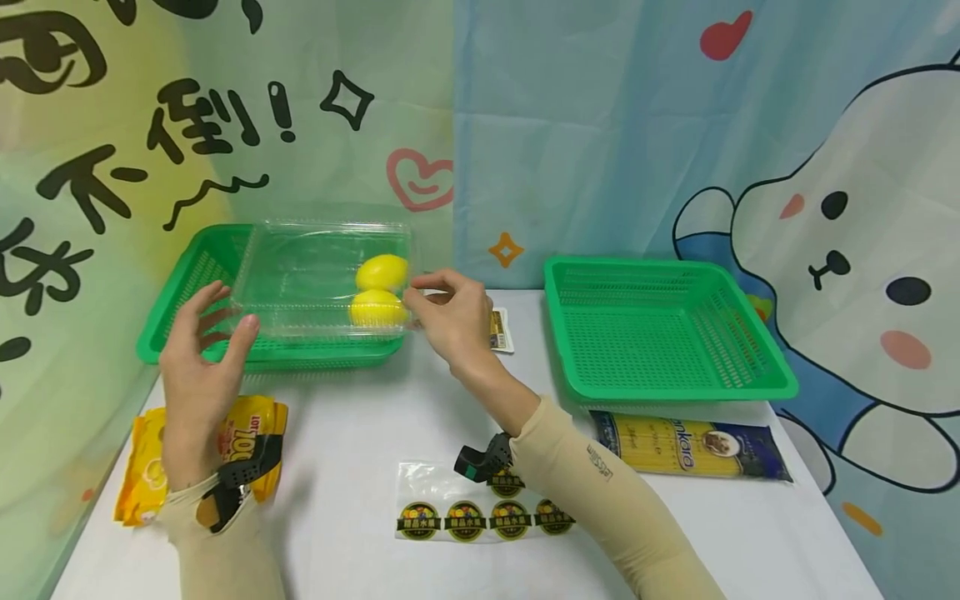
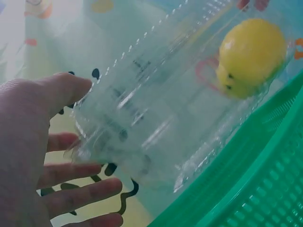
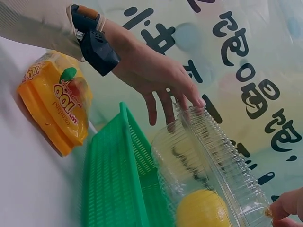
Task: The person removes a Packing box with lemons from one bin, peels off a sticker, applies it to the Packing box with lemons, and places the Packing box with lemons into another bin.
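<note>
A clear plastic clamshell box (image 1: 300, 279) hangs tilted over the left green basket (image 1: 176, 300), with two yellow lemons (image 1: 382, 273) at its right end. My right hand (image 1: 453, 317) pinches the box's right end between thumb and fingers. At the opposite end is my left hand (image 1: 202, 358); its thumb lies at the box corner, and the other fingers (image 2: 85, 191) spread out straight by the end wall. In the right wrist view the left thumb meets the lid's ridged edge. Only the tips of my right hand (image 3: 286, 208) show there.
Below the left hand lies a yellow LOT 100 candy bag (image 1: 255, 429). A sticker sheet (image 1: 465, 508) lies at the front of the white table (image 1: 337, 483). To the right are another green basket (image 1: 660, 333) and a spaghetti pack (image 1: 697, 446). A small packet (image 1: 500, 329) lies behind the right hand.
</note>
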A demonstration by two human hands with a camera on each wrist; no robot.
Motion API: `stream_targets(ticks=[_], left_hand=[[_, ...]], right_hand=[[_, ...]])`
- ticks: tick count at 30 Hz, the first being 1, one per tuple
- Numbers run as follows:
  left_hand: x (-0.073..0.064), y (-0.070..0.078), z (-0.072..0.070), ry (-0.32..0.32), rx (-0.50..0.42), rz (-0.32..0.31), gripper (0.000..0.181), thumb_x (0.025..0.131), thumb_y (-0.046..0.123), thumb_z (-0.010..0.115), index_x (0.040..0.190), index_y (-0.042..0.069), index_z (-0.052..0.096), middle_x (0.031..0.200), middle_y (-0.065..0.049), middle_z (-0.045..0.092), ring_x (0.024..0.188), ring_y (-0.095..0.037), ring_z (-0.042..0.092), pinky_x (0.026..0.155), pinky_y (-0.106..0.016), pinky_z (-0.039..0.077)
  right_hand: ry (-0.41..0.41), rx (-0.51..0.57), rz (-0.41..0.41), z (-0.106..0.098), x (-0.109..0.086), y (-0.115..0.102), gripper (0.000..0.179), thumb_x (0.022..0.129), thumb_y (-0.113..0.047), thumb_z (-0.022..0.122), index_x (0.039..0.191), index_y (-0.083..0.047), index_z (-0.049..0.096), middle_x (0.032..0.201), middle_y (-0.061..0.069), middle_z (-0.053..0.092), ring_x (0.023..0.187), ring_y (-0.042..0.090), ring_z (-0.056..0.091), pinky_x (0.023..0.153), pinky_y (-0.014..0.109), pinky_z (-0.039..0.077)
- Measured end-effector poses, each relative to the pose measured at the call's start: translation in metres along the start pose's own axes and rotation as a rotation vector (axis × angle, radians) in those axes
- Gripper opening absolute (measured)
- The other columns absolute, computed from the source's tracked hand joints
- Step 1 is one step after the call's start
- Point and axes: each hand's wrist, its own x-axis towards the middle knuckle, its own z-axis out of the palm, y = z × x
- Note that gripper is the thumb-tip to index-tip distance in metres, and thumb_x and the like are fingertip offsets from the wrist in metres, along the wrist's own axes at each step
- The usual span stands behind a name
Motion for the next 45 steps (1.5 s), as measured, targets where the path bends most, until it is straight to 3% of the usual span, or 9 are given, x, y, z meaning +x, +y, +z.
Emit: stream_targets(ticks=[4, 7, 11, 14, 17, 22, 31, 37, 45], left_hand=[[-0.001, 0.001, 0.000, -0.012, -0.001, -0.020, 0.052, 0.104, 0.022, 0.065, 0.154, 0.027, 0.050, 0.149, -0.005, 0.059, 0.119, 0.006, 0.056, 0.098, -0.014, 0.042], [-0.002, -0.001, -0.001, -0.035, 0.014, -0.047, 0.042, 0.111, 0.026, 0.051, 0.153, 0.024, 0.051, 0.143, -0.010, 0.063, 0.115, 0.008, 0.055, 0.098, -0.016, 0.040], [-0.003, -0.005, -0.007, -0.123, 0.205, -0.140, 0.041, 0.113, 0.029, 0.037, 0.147, 0.015, 0.057, 0.129, -0.018, 0.070, 0.081, 0.003, 0.054, 0.073, -0.024, 0.042], [-0.003, -0.011, -0.013, -0.225, 0.404, -0.149, 0.037, 0.108, 0.023, 0.048, 0.136, 0.007, 0.065, 0.120, -0.020, 0.074, 0.060, -0.014, 0.044, 0.061, -0.033, 0.035], [-0.003, -0.016, -0.015, -0.292, 0.498, -0.089, 0.030, 0.102, 0.018, 0.062, 0.126, 0.002, 0.070, 0.116, -0.025, 0.073, 0.069, -0.032, 0.054, 0.070, -0.044, 0.037], [-0.003, -0.019, -0.013, -0.326, 0.501, -0.067, 0.028, 0.098, 0.016, 0.072, 0.122, 0.002, 0.072, 0.119, -0.025, 0.072, 0.104, -0.044, 0.059, 0.087, -0.055, 0.035], [-0.002, -0.020, -0.014, -0.308, 0.509, -0.049, 0.023, 0.096, 0.017, 0.076, 0.117, 0.006, 0.076, 0.119, -0.024, 0.073, 0.096, -0.042, 0.060, 0.077, -0.045, 0.033], [-0.003, -0.022, -0.015, -0.304, 0.509, -0.040, 0.023, 0.096, 0.018, 0.076, 0.116, 0.006, 0.076, 0.118, -0.024, 0.074, 0.080, -0.032, 0.053, 0.074, -0.040, 0.030], [-0.003, -0.022, -0.013, -0.307, 0.508, -0.022, 0.023, 0.096, 0.017, 0.076, 0.117, 0.005, 0.076, 0.118, -0.024, 0.073, 0.095, -0.042, 0.061, 0.078, -0.048, 0.035]], right_hand=[[-0.003, 0.036, 0.000, -0.010, -0.004, 0.002, 0.018, 0.093, -0.013, 0.077, 0.108, -0.004, 0.078, 0.105, 0.007, 0.075, 0.083, 0.028, 0.077, 0.062, 0.034, 0.063], [-0.003, 0.044, 0.001, -0.019, -0.007, 0.005, 0.018, 0.093, -0.012, 0.078, 0.109, -0.003, 0.078, 0.105, 0.009, 0.075, 0.080, 0.028, 0.078, 0.062, 0.034, 0.063], [0.004, 0.031, 0.005, -0.029, -0.012, 0.007, 0.015, 0.093, -0.012, 0.077, 0.107, -0.007, 0.078, 0.103, 0.011, 0.076, 0.074, 0.030, 0.078, 0.057, 0.030, 0.060], [0.009, 0.026, -0.003, -0.036, -0.016, 0.008, 0.014, 0.092, -0.011, 0.076, 0.106, -0.008, 0.079, 0.103, 0.011, 0.077, 0.071, 0.032, 0.077, 0.054, 0.029, 0.057], [0.012, 0.033, -0.018, -0.041, -0.020, 0.009, 0.015, 0.092, -0.010, 0.076, 0.107, -0.006, 0.078, 0.105, 0.010, 0.077, 0.070, 0.030, 0.077, 0.059, 0.033, 0.061], [0.016, 0.069, -0.029, -0.049, -0.026, 0.014, 0.016, 0.091, -0.006, 0.076, 0.106, 0.000, 0.077, 0.106, 0.012, 0.076, 0.073, 0.027, 0.076, 0.070, 0.045, 0.065], [0.014, 0.139, -0.029, -0.070, -0.035, 0.024, 0.017, 0.091, -0.001, 0.076, 0.107, 0.006, 0.074, 0.109, 0.019, 0.074, 0.083, 0.040, 0.074, 0.068, 0.040, 0.065], [0.009, 0.171, -0.016, -0.082, -0.041, 0.029, 0.017, 0.092, 0.003, 0.074, 0.107, 0.010, 0.072, 0.116, 0.024, 0.072, 0.091, 0.034, 0.073, 0.069, 0.039, 0.066], [0.011, 0.163, -0.002, -0.097, -0.050, 0.036, 0.020, 0.092, 0.005, 0.073, 0.111, 0.012, 0.071, 0.116, 0.025, 0.069, 0.084, 0.027, 0.073, 0.071, 0.039, 0.066]])
